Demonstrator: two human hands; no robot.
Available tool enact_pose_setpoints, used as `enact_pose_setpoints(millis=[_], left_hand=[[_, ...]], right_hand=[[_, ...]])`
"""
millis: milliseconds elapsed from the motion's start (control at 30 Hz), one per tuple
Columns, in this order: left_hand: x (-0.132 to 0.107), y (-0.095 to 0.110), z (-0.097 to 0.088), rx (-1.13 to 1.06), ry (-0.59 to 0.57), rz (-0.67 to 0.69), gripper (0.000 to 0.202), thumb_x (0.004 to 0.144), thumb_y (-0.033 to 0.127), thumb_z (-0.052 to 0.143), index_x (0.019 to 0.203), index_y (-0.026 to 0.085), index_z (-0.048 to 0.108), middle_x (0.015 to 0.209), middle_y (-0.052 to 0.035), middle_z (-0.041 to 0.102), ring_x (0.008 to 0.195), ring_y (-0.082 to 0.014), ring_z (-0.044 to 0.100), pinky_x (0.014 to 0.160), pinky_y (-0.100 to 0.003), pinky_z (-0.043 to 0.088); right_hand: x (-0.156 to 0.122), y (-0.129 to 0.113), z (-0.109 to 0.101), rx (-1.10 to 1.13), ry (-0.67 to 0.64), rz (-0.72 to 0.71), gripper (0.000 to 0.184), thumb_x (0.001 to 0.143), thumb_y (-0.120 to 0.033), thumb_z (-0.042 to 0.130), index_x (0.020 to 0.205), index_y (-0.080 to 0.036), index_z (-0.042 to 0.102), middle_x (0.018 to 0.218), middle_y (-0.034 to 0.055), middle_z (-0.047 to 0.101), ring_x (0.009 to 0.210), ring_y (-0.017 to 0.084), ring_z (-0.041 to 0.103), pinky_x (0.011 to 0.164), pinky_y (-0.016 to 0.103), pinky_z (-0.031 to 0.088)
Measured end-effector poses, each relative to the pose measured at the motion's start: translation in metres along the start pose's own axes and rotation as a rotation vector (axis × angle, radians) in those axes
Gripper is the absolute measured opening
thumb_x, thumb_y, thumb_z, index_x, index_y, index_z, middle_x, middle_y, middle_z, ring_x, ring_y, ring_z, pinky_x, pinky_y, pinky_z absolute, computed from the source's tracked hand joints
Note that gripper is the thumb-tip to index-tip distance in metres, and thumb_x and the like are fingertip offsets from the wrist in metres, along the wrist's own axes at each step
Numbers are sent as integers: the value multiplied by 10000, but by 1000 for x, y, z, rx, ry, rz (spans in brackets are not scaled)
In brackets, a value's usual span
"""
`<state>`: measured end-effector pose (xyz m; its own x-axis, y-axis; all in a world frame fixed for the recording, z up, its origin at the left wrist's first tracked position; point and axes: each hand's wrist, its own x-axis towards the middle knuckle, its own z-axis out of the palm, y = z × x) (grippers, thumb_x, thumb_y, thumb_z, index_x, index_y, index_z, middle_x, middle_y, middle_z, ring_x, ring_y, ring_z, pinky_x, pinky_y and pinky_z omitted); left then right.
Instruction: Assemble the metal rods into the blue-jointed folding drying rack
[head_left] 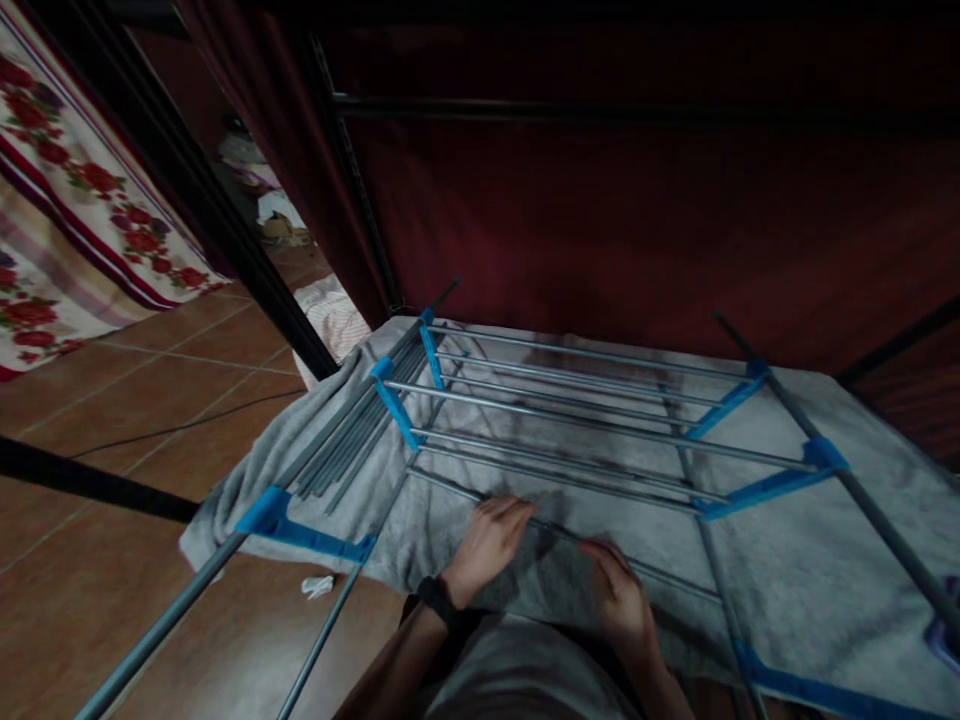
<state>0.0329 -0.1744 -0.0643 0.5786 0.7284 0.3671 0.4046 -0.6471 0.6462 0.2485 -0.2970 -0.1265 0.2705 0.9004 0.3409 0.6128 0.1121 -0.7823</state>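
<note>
Our left hand [491,545] and right hand [622,600] curl loosely at the rack's [825,456] front rod [556,530], near the blanket's [825,590] front edge; we cannot tell whether either grip closes around it. More rods [341,440] lie toward the left edge.

We have our left hand [487,540] and right hand [621,595] at the near rod [555,528] of a rack [600,422]. Their grip looks unclear.

We count two hands: left hand [489,545], right hand [624,605]. One dark wristband [438,600]. Six blue brackets in view [776,485]. Seven rods [600,426] spanning between sides. One grey blanket [847,580], one white scrap [318,586]. Bundled rods [360,425] at left: several, too crowded for us to number.
</note>
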Motion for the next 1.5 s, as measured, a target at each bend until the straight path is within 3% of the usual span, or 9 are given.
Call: enact_pose_setpoints(millis=[167, 400, 700, 933, 1200, 1500], left_hand=[[-9, -15, -5, 123, 29, -15, 319, 1042, 239, 438, 1130, 209, 743, 1109, -98, 749, 1042, -227, 693, 926, -411, 579], [-10, -32, 7, 236, -117, 95, 315, 1017, 245, 462, 1201, 235, 718, 1155, -102, 731, 1069, -253, 670, 963, -456, 559], [-4, -50, 21, 342, -243, 168, 461, 886, 29, 430, 1179, 237, 720, 1080, -66, 740, 1012, -242, 676, 945, -420, 552], [-4, -59, 18, 324, -116, 220, 409, 941, 125, 431, 1177, 270, 732, 1076, -60, 756, 989, -228, 717, 895, -370, 599], [8, -50, -2, 360, 23, 316, 327, 1037, 301, 440, 1182, 257, 730, 1054, -53, 777, 919, -211, 752, 818, -331, 623], [16, -40, -11, 343, 45, 319, 351, 1057, 358, 427, 1216, 251, 721, 1009, -42, 790, 865, -216, 761, 759, -322, 618]], right_hand=[[0, 3, -3, -202, 17, -133, 408, 972, -162, 415, 1242, -274, 698, 1199, 109, 722, 1120, 310, 677, 946, 563, 569], [4, -7, 10, -399, -37, -197, 461, 974, -122, 433, 1391, -239, 591, 1191, 108, 697, 1081, 276, 650, 949, 497, 545], [14, -7, 16, -501, -34, -187, 371, 936, -83, 543, 1259, -220, 661, 1123, 88, 674, 1020, 239, 629, 923, 412, 537], [31, -9, 7, -538, -57, -243, 355, 908, -100, 592, 1233, -218, 676, 1063, 71, 671, 942, 228, 612, 872, 385, 520], [57, -41, -11, -536, -66, -229, 314, 955, -129, 571, 1227, -236, 686, 1101, 70, 677, 993, 229, 595, 901, 381, 502], [85, -56, -31, -519, -70, -211, 271, 983, -128, 547, 1182, -252, 684, 1079, 54, 659, 995, 222, 566, 930, 388, 489]])
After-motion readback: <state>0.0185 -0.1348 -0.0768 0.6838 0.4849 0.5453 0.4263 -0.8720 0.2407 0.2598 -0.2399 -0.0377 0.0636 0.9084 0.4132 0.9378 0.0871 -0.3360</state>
